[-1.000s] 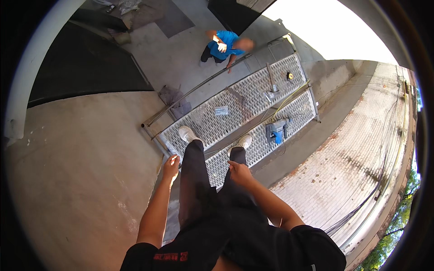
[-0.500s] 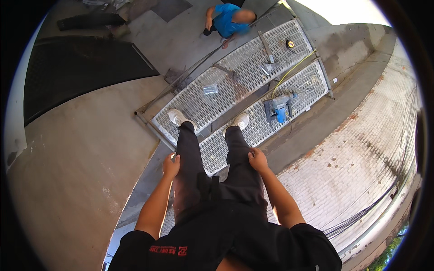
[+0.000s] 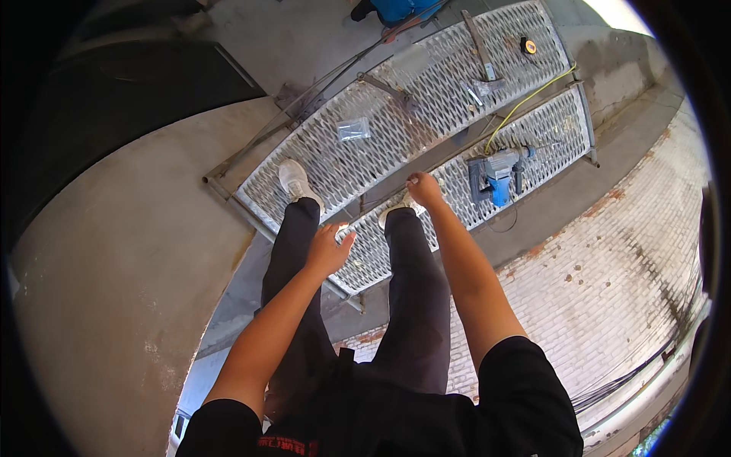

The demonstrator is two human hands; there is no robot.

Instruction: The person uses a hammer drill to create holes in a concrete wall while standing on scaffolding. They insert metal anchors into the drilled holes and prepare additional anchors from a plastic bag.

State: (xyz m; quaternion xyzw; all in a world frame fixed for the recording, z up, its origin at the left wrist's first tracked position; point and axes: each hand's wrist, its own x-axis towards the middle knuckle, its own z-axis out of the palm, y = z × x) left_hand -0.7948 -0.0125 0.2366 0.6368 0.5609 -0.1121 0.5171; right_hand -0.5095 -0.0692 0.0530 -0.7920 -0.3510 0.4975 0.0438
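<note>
I stand on two perforated metal scaffold planks (image 3: 426,80), one foot on each. My left hand (image 3: 330,251) hangs in front of my left leg, its thumb apart from the fingers; I see nothing held in it. My right hand (image 3: 425,189) is over my right shoe (image 3: 403,207), its fingers curled in; anything inside them is hidden. Right of that hand, a blue and grey hammer drill (image 3: 499,174) lies on the nearer plank. A small clear plastic packet (image 3: 353,129) rests on the farther plank, beyond my left hand.
A hammer-like long-handled tool (image 3: 478,46) and a round yellow-black tape measure (image 3: 528,46) lie at the far right. A yellow cord (image 3: 525,99) crosses the gap between planks. A brick wall (image 3: 609,244) rises right. Below, a person in blue (image 3: 400,9) is beyond the scaffold.
Both hands have left my thighs and moved forward, the right one farther. My view has tipped down, so the planks and tools sit higher and the person is mostly cut off.
</note>
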